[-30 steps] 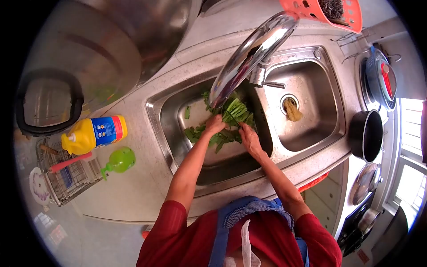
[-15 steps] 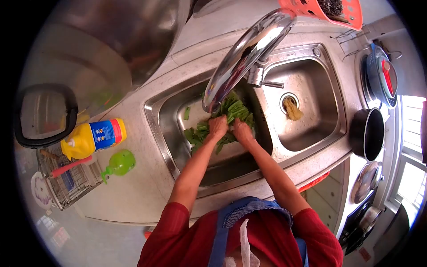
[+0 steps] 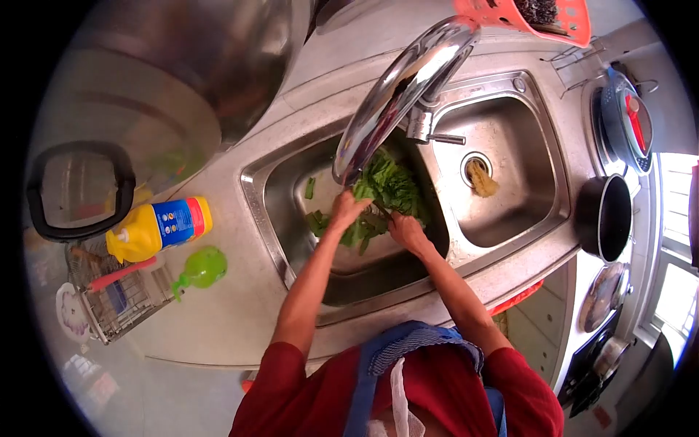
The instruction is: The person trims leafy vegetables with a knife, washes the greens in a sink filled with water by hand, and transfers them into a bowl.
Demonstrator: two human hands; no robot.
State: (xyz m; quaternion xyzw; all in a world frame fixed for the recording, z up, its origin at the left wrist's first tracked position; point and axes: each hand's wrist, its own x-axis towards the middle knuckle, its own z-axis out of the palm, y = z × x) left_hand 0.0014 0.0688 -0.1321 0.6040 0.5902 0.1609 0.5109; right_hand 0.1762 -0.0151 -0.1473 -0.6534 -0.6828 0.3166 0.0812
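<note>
Leafy greens [image 3: 393, 183] lie bunched in the left sink basin [image 3: 291, 247], below the chrome faucet [image 3: 393, 95]. My left hand [image 3: 349, 209] is closed on some of the greens at their left side. Closed on their stems, my right hand [image 3: 408, 231] is at the lower right of the bunch. Loose leaf pieces lie left of my left hand, and one small green piece [image 3: 310, 188] rests apart on the basin floor. The fingertips of both hands are partly hidden by leaves.
The right basin [image 3: 502, 146] has a yellow scrubber [image 3: 480, 179] at its drain. On the left counter are a yellow bottle [image 3: 160, 227], a green bottle [image 3: 202, 269] and a wire rack [image 3: 120, 298]. A black pot [image 3: 603, 218] stands at the right.
The leaves have spread out wider toward the upper right. My left hand has shifted slightly left, and my right hand slightly right and down, so they are farther apart.
</note>
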